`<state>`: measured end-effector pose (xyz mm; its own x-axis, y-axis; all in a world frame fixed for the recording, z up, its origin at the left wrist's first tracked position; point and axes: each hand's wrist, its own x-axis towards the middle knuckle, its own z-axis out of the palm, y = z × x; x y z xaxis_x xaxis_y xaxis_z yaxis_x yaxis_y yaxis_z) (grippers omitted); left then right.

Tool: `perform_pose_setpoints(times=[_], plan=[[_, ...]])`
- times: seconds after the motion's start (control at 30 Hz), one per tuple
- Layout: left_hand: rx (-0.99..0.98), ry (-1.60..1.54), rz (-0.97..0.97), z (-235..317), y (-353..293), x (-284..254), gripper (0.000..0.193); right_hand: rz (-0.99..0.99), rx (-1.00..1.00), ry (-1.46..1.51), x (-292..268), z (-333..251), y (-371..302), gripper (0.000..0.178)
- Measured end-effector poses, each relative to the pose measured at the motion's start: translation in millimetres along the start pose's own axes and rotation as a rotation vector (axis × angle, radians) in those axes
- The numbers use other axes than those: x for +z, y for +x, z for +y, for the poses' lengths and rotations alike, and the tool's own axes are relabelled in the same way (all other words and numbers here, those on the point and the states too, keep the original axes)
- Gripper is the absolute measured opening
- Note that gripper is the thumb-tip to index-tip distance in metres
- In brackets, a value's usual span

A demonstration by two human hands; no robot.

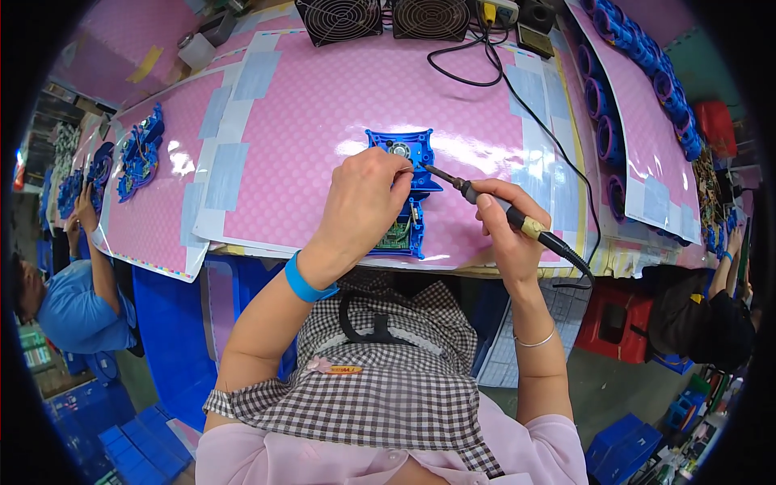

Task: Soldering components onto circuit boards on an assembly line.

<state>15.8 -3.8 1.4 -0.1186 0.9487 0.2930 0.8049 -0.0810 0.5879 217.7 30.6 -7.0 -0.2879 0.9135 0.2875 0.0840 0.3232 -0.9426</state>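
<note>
In front of me on the pink table cover lies an opened blue plastic housing (426,197), with a round metal part in its far half and a green circuit board (395,236) in its near half. My right hand (515,229) grips a soldering iron (509,215) by its dark handle, its tip pointing left at the far half of the housing. Over the housing's left side, my left hand (365,199) pinches a thin strand, probably wire or solder, close to the iron's tip. That hand covers part of the housing. A blue band circles my left wrist.
Two black fans (339,19) stand at the table's far edge. The iron's black cord (575,166) runs along the right. Blue ring-shaped parts (605,137) line the right shelf; blue assemblies (141,153) lie at left. Co-workers (85,303) sit on both sides.
</note>
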Motion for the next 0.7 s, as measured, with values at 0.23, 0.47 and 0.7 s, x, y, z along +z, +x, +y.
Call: perform_pose_setpoints(times=[0.23, 0.47, 0.7], plan=[[-0.006, -0.017, 0.007, 1.3, -1.1, 0.0, 0.013, -0.01, 0.015, -0.021, -2.0, -3.5, -3.1, 0.016], [0.016, -0.005, 0.013, -0.1, -1.5, 1.1, 0.013, 0.016, 0.05, -0.022, -6.9, -4.8, -5.2, 0.017], [0.018, 0.015, 0.008, -0.1, -0.7, 2.3, 0.013, 0.038, 0.062, -0.046, -8.6, -3.8, -6.3, 0.017]])
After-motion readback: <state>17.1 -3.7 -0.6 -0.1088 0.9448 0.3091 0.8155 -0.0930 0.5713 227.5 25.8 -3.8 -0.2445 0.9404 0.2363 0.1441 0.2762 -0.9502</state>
